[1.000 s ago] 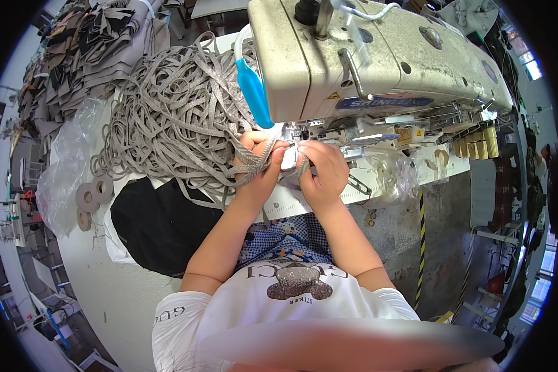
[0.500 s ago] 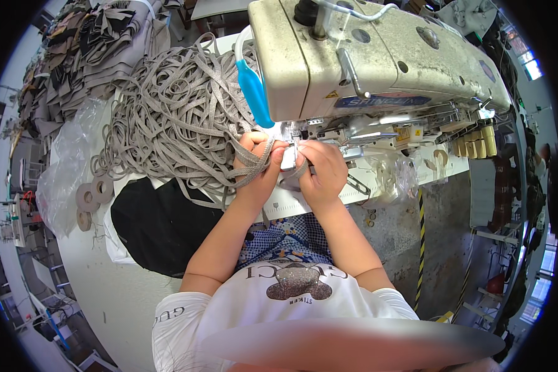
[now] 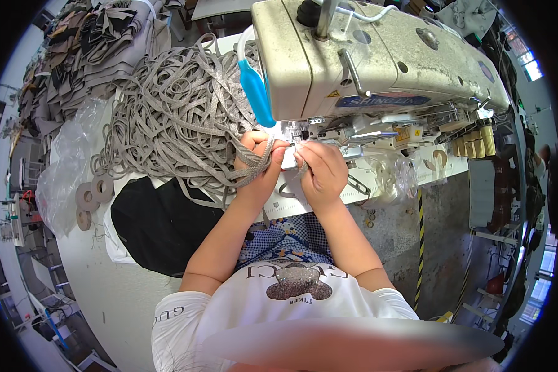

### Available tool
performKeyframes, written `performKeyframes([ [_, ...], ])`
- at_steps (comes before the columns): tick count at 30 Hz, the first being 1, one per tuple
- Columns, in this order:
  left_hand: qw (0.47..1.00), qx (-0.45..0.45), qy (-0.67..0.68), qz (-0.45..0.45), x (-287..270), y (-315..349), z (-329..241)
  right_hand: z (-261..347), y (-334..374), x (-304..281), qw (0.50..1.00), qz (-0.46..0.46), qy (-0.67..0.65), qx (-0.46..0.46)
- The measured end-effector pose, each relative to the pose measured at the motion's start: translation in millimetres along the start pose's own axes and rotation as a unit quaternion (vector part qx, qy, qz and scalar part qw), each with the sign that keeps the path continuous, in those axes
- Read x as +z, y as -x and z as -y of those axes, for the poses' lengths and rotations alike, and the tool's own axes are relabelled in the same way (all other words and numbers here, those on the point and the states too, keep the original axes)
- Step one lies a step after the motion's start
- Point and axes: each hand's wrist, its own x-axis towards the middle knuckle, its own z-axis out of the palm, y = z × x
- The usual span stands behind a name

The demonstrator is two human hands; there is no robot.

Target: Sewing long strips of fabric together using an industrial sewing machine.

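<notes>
A long grey woven tape (image 3: 252, 172) loops over my left hand (image 3: 261, 166), whose fingers are closed on it in front of the sewing machine (image 3: 353, 68). Close beside it, my right hand (image 3: 319, 170) pinches a short grey tape end that hangs below its fingers. Both sets of fingertips meet just below the lit needle area (image 3: 296, 131). What lies right between the fingertips is too small to make out. A big tangled heap of the same grey tape (image 3: 173, 111) spreads over the table to the left.
Black cloth (image 3: 161, 226) lies left of my forearm. Further left are tape rolls (image 3: 87, 196), a clear plastic bag (image 3: 71, 164) and stacked grey fabric pieces (image 3: 99, 56). A blue-sleeved tube (image 3: 255, 93) hangs at the machine's left end. Thin plastic (image 3: 394, 177) drapes at the right.
My right fingertips have drawn slightly down from the needle area. Otherwise both hands stay almost in place, still holding the tape.
</notes>
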Motion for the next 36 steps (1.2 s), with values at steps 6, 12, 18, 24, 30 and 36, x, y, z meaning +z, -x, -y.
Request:
performKeyframes([
  [6, 0.999, 0.029, -0.018, -0.008, 0, -1, 2, 1, -1, -1, 1.0, 0.002, 0.004, -0.004],
  [12, 0.998, 0.043, -0.033, -0.011, -1, -2, 1, 2, -2, -1, 1.0, 0.01, 0.017, -0.011],
  [18, 0.998, 0.046, -0.03, -0.014, -1, -2, 1, 2, 0, -1, 1.0, 0.006, 0.018, -0.015],
  [24, 0.999, 0.046, -0.022, -0.02, 0, -1, 2, 3, 1, 0, 1.0, 0.007, 0.027, -0.011],
  [30, 0.999, 0.033, -0.012, -0.02, -1, -2, -4, 3, 1, 0, 0.999, 0.008, 0.034, -0.02],
  [36, 1.0, 0.004, 0.022, -0.018, -2, -4, -7, 5, 3, -2, 0.998, 0.026, 0.048, -0.023],
])
